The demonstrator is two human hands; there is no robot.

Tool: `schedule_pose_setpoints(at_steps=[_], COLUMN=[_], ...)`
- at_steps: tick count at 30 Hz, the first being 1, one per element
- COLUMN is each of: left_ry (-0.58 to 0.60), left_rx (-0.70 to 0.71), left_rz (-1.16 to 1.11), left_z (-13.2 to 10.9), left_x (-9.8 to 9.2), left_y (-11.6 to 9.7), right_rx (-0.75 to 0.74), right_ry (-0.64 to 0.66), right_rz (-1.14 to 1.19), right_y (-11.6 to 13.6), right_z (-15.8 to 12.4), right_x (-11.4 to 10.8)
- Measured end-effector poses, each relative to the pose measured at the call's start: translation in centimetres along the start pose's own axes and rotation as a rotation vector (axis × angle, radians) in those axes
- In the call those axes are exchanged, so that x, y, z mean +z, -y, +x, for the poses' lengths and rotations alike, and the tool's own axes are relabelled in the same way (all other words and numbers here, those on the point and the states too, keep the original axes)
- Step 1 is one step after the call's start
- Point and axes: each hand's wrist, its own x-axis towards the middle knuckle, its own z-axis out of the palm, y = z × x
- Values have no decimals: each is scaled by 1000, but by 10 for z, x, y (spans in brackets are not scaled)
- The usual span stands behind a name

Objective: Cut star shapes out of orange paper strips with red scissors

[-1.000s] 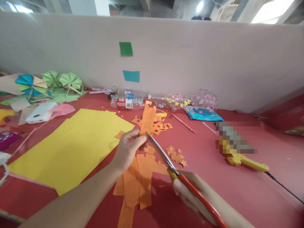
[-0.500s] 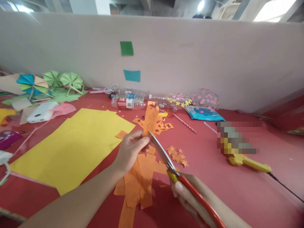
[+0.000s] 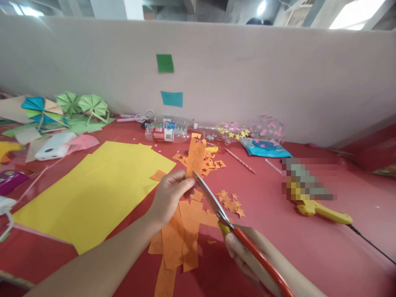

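My left hand (image 3: 169, 194) pinches an upright orange paper strip (image 3: 196, 154) with star outlines drawn on it. My right hand (image 3: 247, 258) grips red-handled scissors (image 3: 216, 206), whose blades reach up to the bottom of that strip beside my left fingertips. Under both hands lies a pile of orange paper strips (image 3: 179, 239) on the red table. A small heap of cut orange stars (image 3: 230, 202) lies just right of the blades. Orange offcuts with star-shaped holes (image 3: 210, 163) lie behind the held strip.
A large yellow sheet (image 3: 89, 189) covers the table's left. Folded paper fans (image 3: 77, 107), a white device (image 3: 52, 150), plastic bottles (image 3: 167, 132), star-printed bags (image 3: 262, 136), a pink pencil (image 3: 239, 161) and a yellow glue gun (image 3: 321, 210) lie along the grey partition (image 3: 247, 74).
The held orange strip has tipped slightly and dropped a little, and the scissors' blades sit a touch closer to my left fingers. Otherwise nothing has moved.
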Motion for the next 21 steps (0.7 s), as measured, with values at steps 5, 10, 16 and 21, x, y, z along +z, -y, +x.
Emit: schedule_pose_setpoints(at_steps=[5, 10, 16, 21], left_ry=[5, 5, -75, -138], left_rx=[-1, 2, -7, -64], left_rz=[8, -21, -104, -179], left_z=[-1, 1, 5, 6], left_x=[-1, -1, 0, 2], left_y=[0, -1, -6, -8], right_rx=[-11, 20, 35, 15], right_ry=[6, 4, -46, -47], right_rz=[-26, -26, -30, -40], right_y=[1, 4, 4, 2], right_z=[0, -2, -3, -2], right_x=[-1, -3, -3, -3])
